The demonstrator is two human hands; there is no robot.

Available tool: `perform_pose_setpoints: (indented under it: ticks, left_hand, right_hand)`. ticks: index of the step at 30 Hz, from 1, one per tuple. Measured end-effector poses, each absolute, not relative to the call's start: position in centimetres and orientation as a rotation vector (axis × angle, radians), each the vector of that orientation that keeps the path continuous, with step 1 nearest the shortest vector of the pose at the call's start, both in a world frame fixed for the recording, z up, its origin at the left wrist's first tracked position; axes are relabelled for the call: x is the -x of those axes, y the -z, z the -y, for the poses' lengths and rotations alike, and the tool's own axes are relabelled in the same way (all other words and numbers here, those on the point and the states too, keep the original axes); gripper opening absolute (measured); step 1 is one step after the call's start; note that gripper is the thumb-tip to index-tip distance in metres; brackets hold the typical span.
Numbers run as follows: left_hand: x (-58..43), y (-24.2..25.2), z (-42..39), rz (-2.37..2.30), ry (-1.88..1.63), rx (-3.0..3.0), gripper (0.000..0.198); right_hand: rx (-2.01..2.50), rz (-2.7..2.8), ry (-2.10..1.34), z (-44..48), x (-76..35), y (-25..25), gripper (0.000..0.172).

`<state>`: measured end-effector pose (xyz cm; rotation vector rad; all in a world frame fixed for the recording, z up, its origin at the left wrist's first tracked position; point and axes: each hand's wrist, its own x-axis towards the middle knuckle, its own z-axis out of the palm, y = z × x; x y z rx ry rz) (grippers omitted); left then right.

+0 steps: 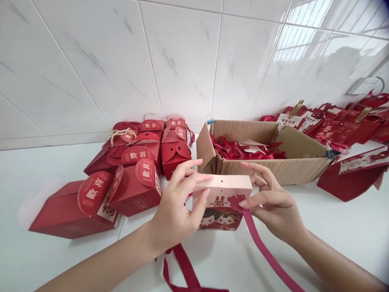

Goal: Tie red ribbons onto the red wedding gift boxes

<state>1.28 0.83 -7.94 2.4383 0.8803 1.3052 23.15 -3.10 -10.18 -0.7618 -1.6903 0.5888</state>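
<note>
A pink gift box (223,202) with a cartoon couple and a red character on its front is held upright just above the white floor. My left hand (178,207) grips its left side, thumb on the front and fingers over the top edge. My right hand (269,202) pinches the end of a dark red ribbon (264,247) against the box's front right corner. The ribbon trails down toward me and loops under my left wrist.
Several folded red gift boxes (133,170) lie in a heap at left by the tiled wall. An open cardboard carton (273,162) with red ribbons inside stands behind the pink box. More red bags (349,162) pile up at right.
</note>
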Motion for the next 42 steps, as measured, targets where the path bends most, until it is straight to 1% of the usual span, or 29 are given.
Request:
perform_pose_setpoints:
  ticks: [6, 12, 19, 24, 26, 28, 29, 31, 32, 33, 35, 38, 40, 42]
  left_hand:
    - [-1.3, 8.1, -0.9, -0.879, -1.223, -2.386, 0.018]
    - [-1.4, 7.9, -0.7, -0.849, -1.13, -2.299, 0.011]
    - [-1.3, 8.2, -0.5, -0.832, -1.082, -2.265, 0.012]
    - [-1.2, 8.0, -0.2, -0.865, -1.018, -2.281, 0.015]
    - [-1.2, 8.0, 0.0, -0.829, -1.011, -2.289, 0.016]
    - [-1.1, 8.0, 0.1, -0.757, -1.006, -2.32, 0.016]
    - [-1.1, 8.0, 0.1, -0.722, -1.001, -2.344, 0.016]
    - [-0.9, 8.0, 0.0, -0.661, -0.983, -2.411, 0.017]
    - [-0.8, 7.9, 0.0, -0.632, -0.966, -2.453, 0.017]
    - [-0.7, 7.7, 0.0, -0.6, -0.945, -2.5, 0.018]
    - [-0.5, 7.2, 0.3, -0.575, -0.895, -2.597, 0.017]
    - [-0.3, 5.9, 1.3, -0.623, -0.888, -2.688, 0.008]
    - [-0.3, 5.1, 2.3, -0.584, -0.952, -2.702, 0.014]
    - [-0.3, 4.4, 3.3, -0.456, -1.011, -2.699, 0.012]
  right_hand:
    - [0.891, 1.645, -0.502, 3.6, -22.0, 10.3, 0.015]
    - [0.978, 1.573, -0.48, 3.7, -20.2, 10.5, 0.014]
    - [1.039, 1.518, -0.404, 4.1, -19.2, 11.1, 0.014]
    - [1.019, 1.495, -0.428, 4.2, -19.0, 11.4, 0.015]
    - [0.995, 1.493, -0.421, 4.2, -18.9, 11.6, 0.012]
    - [0.934, 1.426, -0.456, 4.1, -18.7, 11.7, 0.006]
    - [0.898, 1.372, -0.487, 4.1, -18.6, 11.7, 0.011]
    - [0.879, 1.298, -0.602, 4.2, -18.7, 11.7, 0.027]
    - [0.909, 1.298, -0.677, 4.2, -18.9, 11.6, 0.031]
    - [0.954, 1.319, -0.742, 4.3, -19.0, 11.6, 0.031]
    - [1.028, 1.372, -0.797, 4.5, -19.3, 11.6, 0.024]
    - [0.94, 1.417, -0.653, 4.9, -19.2, 11.6, 0.019]
    - [0.823, 1.481, -0.527, 5.2, -18.7, 11.4, 0.017]
    - [0.741, 1.575, -0.402, 5.5, -18.2, 11.0, 0.016]
